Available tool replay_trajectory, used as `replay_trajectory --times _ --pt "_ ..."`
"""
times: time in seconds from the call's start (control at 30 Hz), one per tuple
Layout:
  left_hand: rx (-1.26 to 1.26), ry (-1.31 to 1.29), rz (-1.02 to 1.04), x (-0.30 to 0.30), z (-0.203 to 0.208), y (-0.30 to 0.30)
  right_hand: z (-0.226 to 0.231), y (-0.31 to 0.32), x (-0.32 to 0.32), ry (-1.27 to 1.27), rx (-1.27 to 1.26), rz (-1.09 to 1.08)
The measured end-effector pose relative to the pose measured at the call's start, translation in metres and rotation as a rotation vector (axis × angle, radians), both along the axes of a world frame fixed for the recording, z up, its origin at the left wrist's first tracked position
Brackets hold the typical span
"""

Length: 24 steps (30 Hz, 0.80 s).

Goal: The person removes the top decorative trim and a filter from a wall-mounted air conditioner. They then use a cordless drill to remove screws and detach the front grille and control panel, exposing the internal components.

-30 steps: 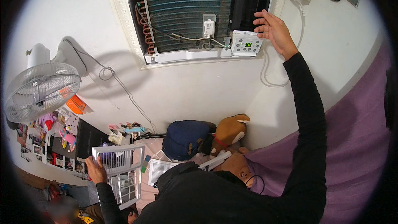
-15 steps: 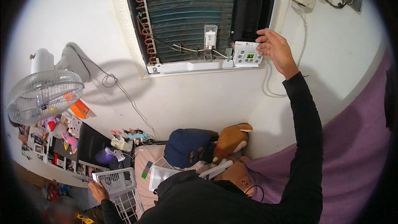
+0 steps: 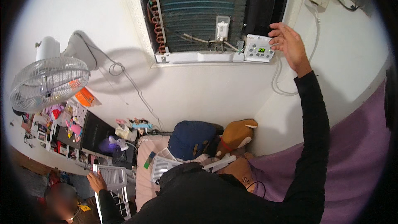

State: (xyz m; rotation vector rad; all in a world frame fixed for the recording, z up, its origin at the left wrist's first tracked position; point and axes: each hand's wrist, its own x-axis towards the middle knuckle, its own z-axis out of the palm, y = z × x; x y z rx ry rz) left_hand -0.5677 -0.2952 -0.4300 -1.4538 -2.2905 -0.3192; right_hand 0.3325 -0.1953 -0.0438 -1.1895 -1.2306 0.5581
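Observation:
High on the wall, a window air conditioner (image 3: 199,10) stands without its front cover, its dusty fins and copper bends exposed. At its lower right corner sits a white control panel (image 3: 252,46) with buttons and a lit green display. My right hand (image 3: 293,47) is raised beside this panel's right edge, fingers stretched and slightly bent; whether the fingertips touch it I cannot tell. Low on the left, my left hand (image 3: 97,181) grips the edge of a white air conditioner front grille (image 3: 115,176), which is held tilted and partly hidden by my sleeve.
A white wall fan (image 3: 49,79) juts out at left. Below are a cluttered shelf (image 3: 78,151), a pink bed (image 3: 145,145) with a blue backpack (image 3: 190,139), a brown plush toy (image 3: 238,135) and a white louvred panel (image 3: 163,168). Another person (image 3: 62,201) is at lower left; a purple curtain (image 3: 352,153) hangs right.
The view has shifted, so the air conditioner sits higher and farther right. My right hand stays by the control panel. The grille in my left hand has tilted, and more of the other person shows.

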Motion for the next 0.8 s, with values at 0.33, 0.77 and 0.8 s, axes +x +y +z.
replay_trajectory --times 0.33,0.77,0.8 --pt "0.115 0.070 0.015 0.024 -0.025 0.002 0.006 0.004 -0.002 0.023 -0.014 0.024" --pt "-0.037 -0.861 -0.413 0.122 -0.102 0.071 0.016 -0.006 -0.010 -0.033 0.006 0.040" --pt "0.019 -1.303 -0.224 0.092 -0.107 0.079 0.017 -0.007 -0.009 -0.028 -0.002 0.027"
